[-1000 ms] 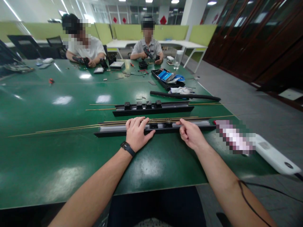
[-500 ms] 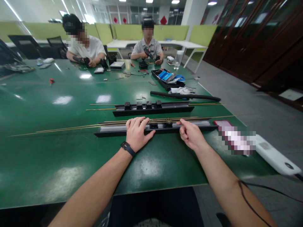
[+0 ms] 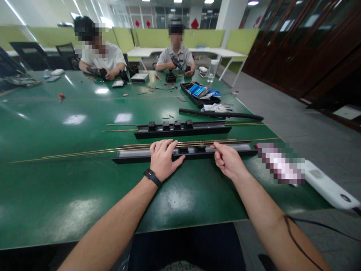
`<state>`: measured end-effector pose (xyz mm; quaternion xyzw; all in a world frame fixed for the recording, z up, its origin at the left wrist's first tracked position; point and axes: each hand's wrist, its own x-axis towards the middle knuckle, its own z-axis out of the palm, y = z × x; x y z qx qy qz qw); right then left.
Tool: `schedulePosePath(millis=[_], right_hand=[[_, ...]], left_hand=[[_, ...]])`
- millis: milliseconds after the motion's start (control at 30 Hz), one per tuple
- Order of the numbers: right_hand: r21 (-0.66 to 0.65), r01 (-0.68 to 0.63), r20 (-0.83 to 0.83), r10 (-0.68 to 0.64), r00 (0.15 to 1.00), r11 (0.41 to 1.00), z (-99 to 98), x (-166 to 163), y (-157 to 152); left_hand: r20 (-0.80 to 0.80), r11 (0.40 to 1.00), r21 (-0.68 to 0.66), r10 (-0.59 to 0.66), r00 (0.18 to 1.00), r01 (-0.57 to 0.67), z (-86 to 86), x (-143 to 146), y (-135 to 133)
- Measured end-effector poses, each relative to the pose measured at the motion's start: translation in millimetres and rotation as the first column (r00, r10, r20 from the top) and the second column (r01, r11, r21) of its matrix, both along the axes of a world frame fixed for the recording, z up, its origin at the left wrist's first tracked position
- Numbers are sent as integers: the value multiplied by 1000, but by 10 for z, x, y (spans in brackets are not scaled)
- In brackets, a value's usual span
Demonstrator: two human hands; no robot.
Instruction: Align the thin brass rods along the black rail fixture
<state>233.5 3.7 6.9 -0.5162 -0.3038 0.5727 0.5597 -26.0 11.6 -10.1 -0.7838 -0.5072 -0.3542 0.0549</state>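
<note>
A long black channel (image 3: 132, 160) with a pale inside lies across the table in front of me. Thin brass-coloured rods (image 3: 84, 152) run along its top and stick out far to the left and right. My left hand (image 3: 165, 160) rests over the channel and rods, fingers spread, its thumb at the near wall. At the channel's right half, my right hand (image 3: 227, 160) is closed, its index finger and thumb pinched at a rod; the exact contact is partly hidden. Small black blocks (image 3: 200, 149) sit inside the channel between my hands.
Behind it lies a second channel (image 3: 183, 132) with several black blocks and rods. Farther back are a black tube (image 3: 220, 114), gloves (image 3: 217, 108) and a tray (image 3: 194, 98). A phone (image 3: 278, 163) and white device (image 3: 328, 184) lie right. Two people work across the table (image 3: 70, 203).
</note>
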Motion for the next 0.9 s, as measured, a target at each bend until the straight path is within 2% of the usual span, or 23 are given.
schedulePosePath(millis=[667,900], right_hand=[[10,-58,-64,59,996,998,14,-10,-2],[4,15,-43,-15,999,1000,16,-24,-6]], left_hand=[[-16,999,40,3,1000,-3,-17,-2,10],[-15,999,40,2,1000,-2,-10,-3,6]])
